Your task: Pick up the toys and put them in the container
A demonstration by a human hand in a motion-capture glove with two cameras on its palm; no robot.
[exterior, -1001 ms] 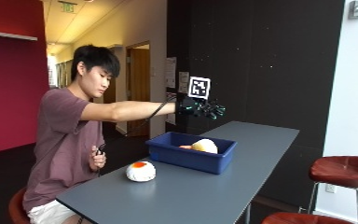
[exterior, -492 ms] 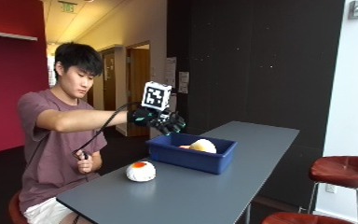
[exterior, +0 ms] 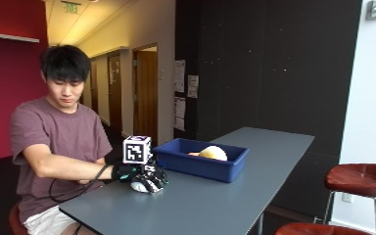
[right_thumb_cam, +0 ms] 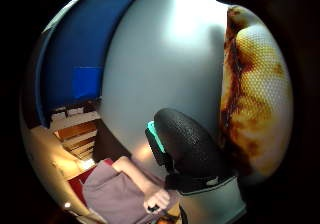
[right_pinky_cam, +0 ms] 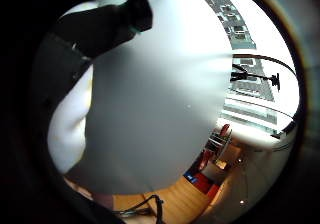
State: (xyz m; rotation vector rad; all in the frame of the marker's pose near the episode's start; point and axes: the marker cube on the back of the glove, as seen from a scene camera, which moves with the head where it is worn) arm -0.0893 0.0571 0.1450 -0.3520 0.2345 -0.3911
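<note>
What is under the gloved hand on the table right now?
A white toy sits beneath the gloved right hand, on the table beside the blue container. Only its pale edge shows; the fingers cover the rest, including its top.

Toy (exterior: 212, 152) in container (exterior: 201, 166) on table (exterior: 240, 196).

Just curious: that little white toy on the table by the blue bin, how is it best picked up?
From above, I'd say: the white toy looks rounded and sits low on the table, so fingers can curl down around its sides, as the gloved right hand does now.
</note>
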